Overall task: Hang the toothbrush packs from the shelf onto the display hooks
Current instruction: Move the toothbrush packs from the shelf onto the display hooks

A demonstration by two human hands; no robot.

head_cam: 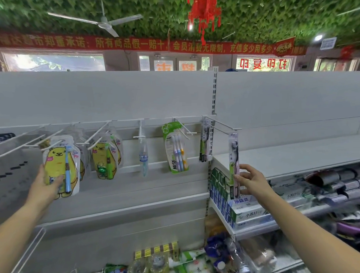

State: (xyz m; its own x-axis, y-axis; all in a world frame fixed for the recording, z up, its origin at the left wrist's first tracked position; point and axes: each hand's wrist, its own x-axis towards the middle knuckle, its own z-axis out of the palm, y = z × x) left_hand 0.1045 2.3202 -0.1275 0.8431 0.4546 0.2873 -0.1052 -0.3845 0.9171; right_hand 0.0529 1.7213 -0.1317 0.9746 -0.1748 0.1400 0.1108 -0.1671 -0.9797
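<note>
A white back panel (112,93) is carrying a row of display hooks (223,124). The left hand (47,184) is gripping a yellow bear toothbrush pack (59,165) by the left hooks; the right hand (253,181) is pinching a slim toothbrush pack (234,165) whose top is sitting at the rightmost hook's tip

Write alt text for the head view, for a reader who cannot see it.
A person's right hand pinches a narrow toothbrush pack at the tip of the rightmost display hook, while the left hand holds a yellow bear pack up near the left hooks. More toothbrush packs hang from the rail between them.
</note>
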